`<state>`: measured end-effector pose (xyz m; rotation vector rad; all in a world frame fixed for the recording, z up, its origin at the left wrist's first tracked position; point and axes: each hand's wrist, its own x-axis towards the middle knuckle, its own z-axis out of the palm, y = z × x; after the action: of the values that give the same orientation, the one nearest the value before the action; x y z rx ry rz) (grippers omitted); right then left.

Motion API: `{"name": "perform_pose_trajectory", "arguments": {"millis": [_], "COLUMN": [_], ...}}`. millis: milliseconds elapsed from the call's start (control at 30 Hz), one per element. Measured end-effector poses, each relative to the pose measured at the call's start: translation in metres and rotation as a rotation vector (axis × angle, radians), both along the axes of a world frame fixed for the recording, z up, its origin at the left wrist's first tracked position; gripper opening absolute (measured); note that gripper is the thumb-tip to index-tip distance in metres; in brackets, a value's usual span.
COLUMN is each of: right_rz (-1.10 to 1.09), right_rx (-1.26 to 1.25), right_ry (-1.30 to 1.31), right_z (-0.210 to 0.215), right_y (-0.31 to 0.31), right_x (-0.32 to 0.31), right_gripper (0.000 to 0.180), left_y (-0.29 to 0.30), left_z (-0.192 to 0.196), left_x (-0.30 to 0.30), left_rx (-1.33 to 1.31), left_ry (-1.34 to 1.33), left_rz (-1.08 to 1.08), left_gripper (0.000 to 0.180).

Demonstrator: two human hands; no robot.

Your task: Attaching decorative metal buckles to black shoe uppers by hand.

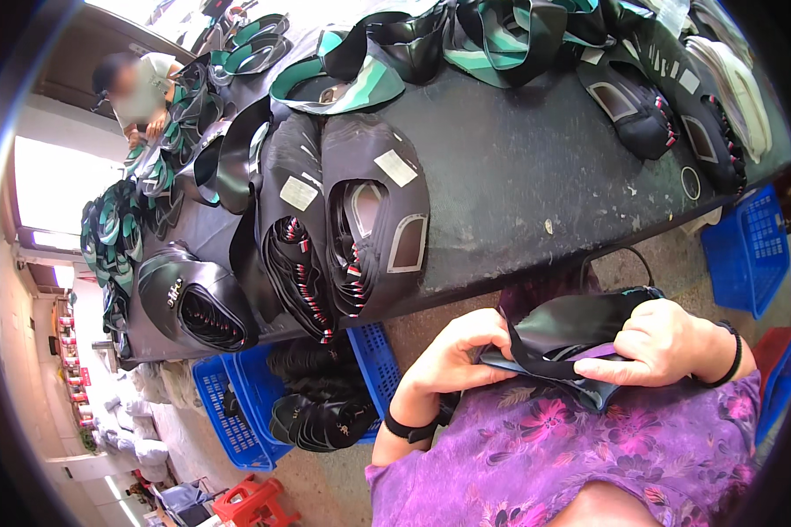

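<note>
Close to my body, a black shoe upper [568, 321] is held up between my two hands, its shiny face toward the table and a bit of purple and blue-grey lining showing. My left hand [468, 350] grips its left edge, thumb along the lower rim and fingers curled behind. With my right hand [652, 341] I pinch the opposite edge, the index finger lying along the rim. Fingertips behind the material are partly hidden. Nearest on the dark table [510, 184] lie nested stacks of black uppers [382, 211] with white labels.
Green-and-black pieces [338, 83] line the table's far side. More uppers [628, 110] lie at the far right. Under the table's edge stand a blue crate [237, 413] of black uppers and another blue crate [747, 250]. A red stool [253, 502] is lower left. Another person [141, 92] works far left.
</note>
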<state>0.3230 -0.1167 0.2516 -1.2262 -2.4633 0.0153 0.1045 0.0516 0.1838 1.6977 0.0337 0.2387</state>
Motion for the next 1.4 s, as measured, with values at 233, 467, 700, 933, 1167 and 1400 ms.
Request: {"name": "perform_pose_trajectory", "arguments": {"millis": [233,467,700,933,1167,1400], "right_rz": [0.011,0.007,-0.107,-0.470,-0.486,-0.429], "right_rx": [-0.021,-0.082,-0.340,-0.367,-0.263,-0.366], "right_ry": [-0.003,-0.014,0.017,0.504,0.640,1.100], "right_z": [0.003,0.004,0.014,0.003,0.012,-0.028], "right_y": [-0.001,-0.003,-0.004,0.016,0.043,0.087], "right_x": [-0.002,0.004,0.008,0.023,0.043,0.075], "right_gripper": [0.047,0.049,0.054,0.052,0.030,0.029], "left_y": [-0.004,-0.002,-0.006,0.001,0.034,0.084], "left_z": [0.000,-0.011,-0.009,0.051,0.079,0.065], "left_x": [-0.004,0.000,-0.008,0.007,0.040,0.065], "left_rx": [-0.118,-0.391,-0.560,0.240,0.292,-0.294], "left_ry": [0.034,-0.203,-0.193,-0.223,-0.151,0.024], "left_rz": [-0.094,-0.330,-0.160,0.540,0.647,0.239], "left_gripper": [0.020,0.013,0.013,0.013,0.011,0.028]}}
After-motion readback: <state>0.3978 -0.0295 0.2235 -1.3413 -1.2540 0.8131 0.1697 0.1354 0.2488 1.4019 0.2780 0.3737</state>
